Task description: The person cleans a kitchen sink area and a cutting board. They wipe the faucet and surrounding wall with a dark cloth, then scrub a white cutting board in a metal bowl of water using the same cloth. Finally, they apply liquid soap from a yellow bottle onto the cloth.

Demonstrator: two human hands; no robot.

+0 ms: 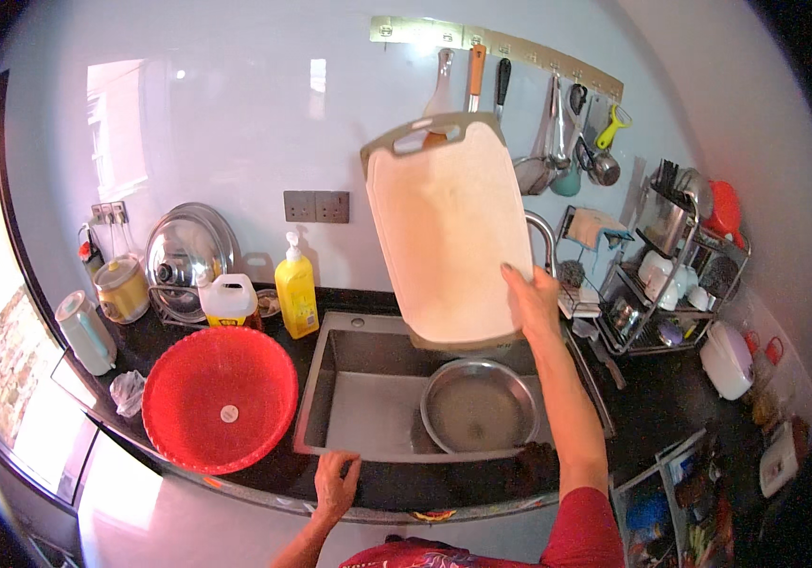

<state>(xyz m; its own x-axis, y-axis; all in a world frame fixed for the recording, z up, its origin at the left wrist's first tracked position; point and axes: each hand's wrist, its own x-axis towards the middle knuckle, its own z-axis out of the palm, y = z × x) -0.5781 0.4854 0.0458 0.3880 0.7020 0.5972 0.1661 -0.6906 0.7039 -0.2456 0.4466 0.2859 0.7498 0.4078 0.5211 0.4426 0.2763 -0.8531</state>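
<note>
My right hand [537, 301] grips a cutting board [449, 237] by its lower right edge, thumb on the pale face. The board is held upright above the sink [368, 407], its grey-brown handle slot at the top. My left hand [337, 483] rests at the sink's front edge with its fingers curled; whether anything is in them cannot be seen. In the sink's right half sits a round steel basin [479, 407]. The faucet [545, 232] is partly hidden behind the board.
Left of the sink stand a red plastic basin [207, 402], a yellow pump bottle [296, 289] and a white jug [228, 301]. A dish rack [666, 284] holds bowls at right, with a knife [607, 364] near it. Utensils hang from a wall rail [520, 52].
</note>
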